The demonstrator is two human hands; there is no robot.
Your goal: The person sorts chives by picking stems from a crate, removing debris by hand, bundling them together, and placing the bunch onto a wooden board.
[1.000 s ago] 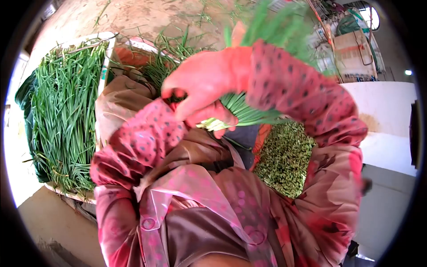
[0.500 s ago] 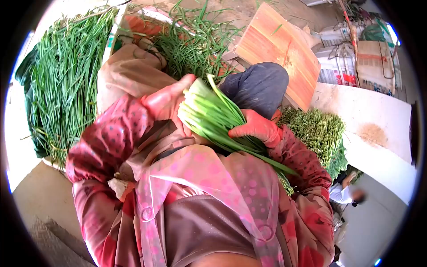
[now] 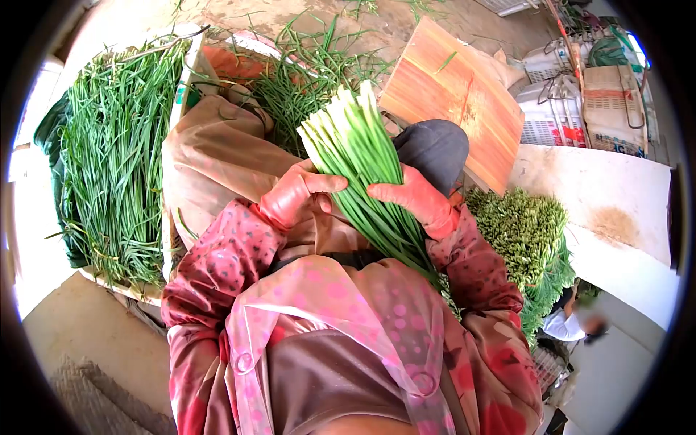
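Note:
A thick bunch of chives (image 3: 377, 170) lies across my lap, pale cut ends pointing up and away, green leaves running down toward my right forearm. My left hand (image 3: 301, 192), in a reddish rubber glove, holds its left side with the thumb on top. From the right, my right hand (image 3: 419, 199), gloved the same way, grips the bunch with its thumb across the stems and its other fingers hidden behind. Loose chives (image 3: 297, 87) lie in a messy heap beyond my knees.
To the left, a crate (image 3: 177, 94) holds long loose chives (image 3: 123, 159). Stacked bunches (image 3: 518, 232) stand at the right beside a white board (image 3: 594, 196). A wooden board (image 3: 457, 101) leans beyond my right knee. White baskets (image 3: 547, 109) and another person (image 3: 565, 322) are farther right.
The bunch has turned more upright, its pale ends now fanned and level. My left hand has moved down from the cut ends to the stems; my right hand keeps its hold.

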